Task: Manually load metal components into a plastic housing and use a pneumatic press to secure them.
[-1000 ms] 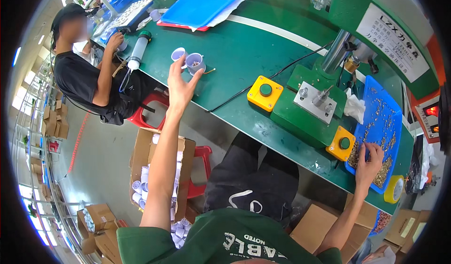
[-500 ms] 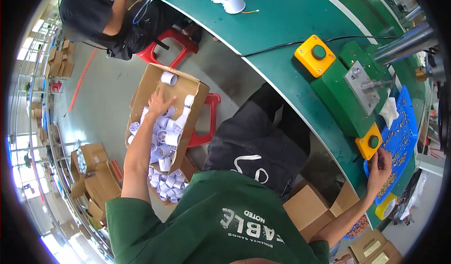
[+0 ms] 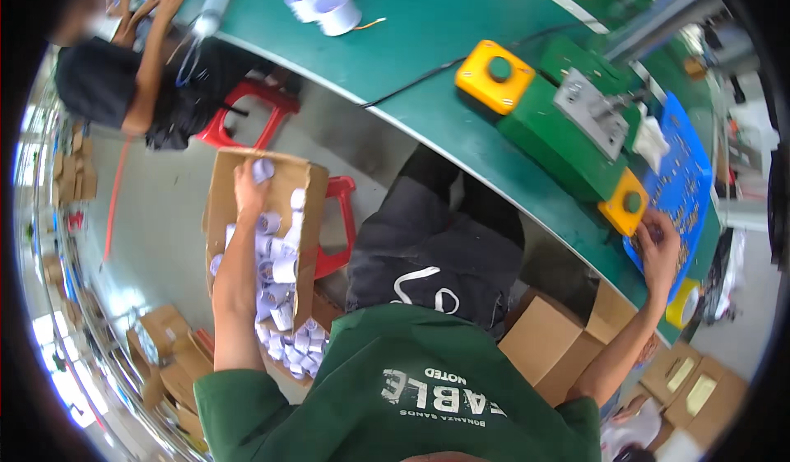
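Observation:
At the far end of an open cardboard box (image 3: 310, 232), my left hand (image 3: 247, 189) has its fingers closed on a white plastic cylinder (image 3: 263, 171). More white cylinders (image 3: 282, 269) lie jumbled in the nearer part of that box. Over to the right, my right hand (image 3: 660, 252) is at the near edge of a blue tray (image 3: 676, 145) strewn with tiny metal-coloured parts. Its fingertips are pinched together; what they hold is too small to make out. Just beside them sits a yellow button box (image 3: 623, 202) with a dark button.
A green machine base (image 3: 555, 145) with a metal plate stands on the green table (image 3: 411, 59), another yellow button box (image 3: 494, 77) beside it. Two white cylinders (image 3: 336, 12) stand farther back. At upper left, a co-worker (image 3: 99, 83) sits by a red stool (image 3: 267, 116).
My left hand has reached farther into the box and closed on the lone cylinder at its far end. My right hand stays by the tray, fingers pinched. The whole view has shifted.

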Motion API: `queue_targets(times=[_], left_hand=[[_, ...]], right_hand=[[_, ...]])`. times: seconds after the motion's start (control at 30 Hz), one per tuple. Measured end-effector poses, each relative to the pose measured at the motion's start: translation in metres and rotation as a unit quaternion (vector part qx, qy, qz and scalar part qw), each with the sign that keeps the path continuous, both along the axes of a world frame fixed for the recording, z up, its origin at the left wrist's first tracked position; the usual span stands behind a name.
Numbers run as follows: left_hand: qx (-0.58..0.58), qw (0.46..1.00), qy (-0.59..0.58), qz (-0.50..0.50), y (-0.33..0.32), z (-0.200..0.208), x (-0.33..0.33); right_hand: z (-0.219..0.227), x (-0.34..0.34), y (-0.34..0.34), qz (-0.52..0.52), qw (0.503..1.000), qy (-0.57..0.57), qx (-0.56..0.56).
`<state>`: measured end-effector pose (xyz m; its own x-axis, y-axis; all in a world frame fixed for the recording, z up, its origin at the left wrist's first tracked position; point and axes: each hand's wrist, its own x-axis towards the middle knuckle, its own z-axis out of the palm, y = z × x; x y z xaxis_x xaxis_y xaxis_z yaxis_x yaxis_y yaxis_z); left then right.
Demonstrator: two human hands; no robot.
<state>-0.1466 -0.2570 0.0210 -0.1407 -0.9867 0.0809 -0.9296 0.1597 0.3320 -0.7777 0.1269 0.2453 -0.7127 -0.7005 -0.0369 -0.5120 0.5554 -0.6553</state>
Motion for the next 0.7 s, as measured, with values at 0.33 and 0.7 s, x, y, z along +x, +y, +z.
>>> queue_targets(times=[0.33,0.7], left_hand=[[-0.196,0.908,0.369,-0.032,0.02,0.136,-0.136],[0.262,0.639,0.629,-0.358,0.044,0.251,-0.413]], right_hand=[[0.011,0.004,-0.011,0.021,0.999,0.044,-0.007],[-0.005,0.019,0.001,-0.084,0.971,-0.01,-0.221]])
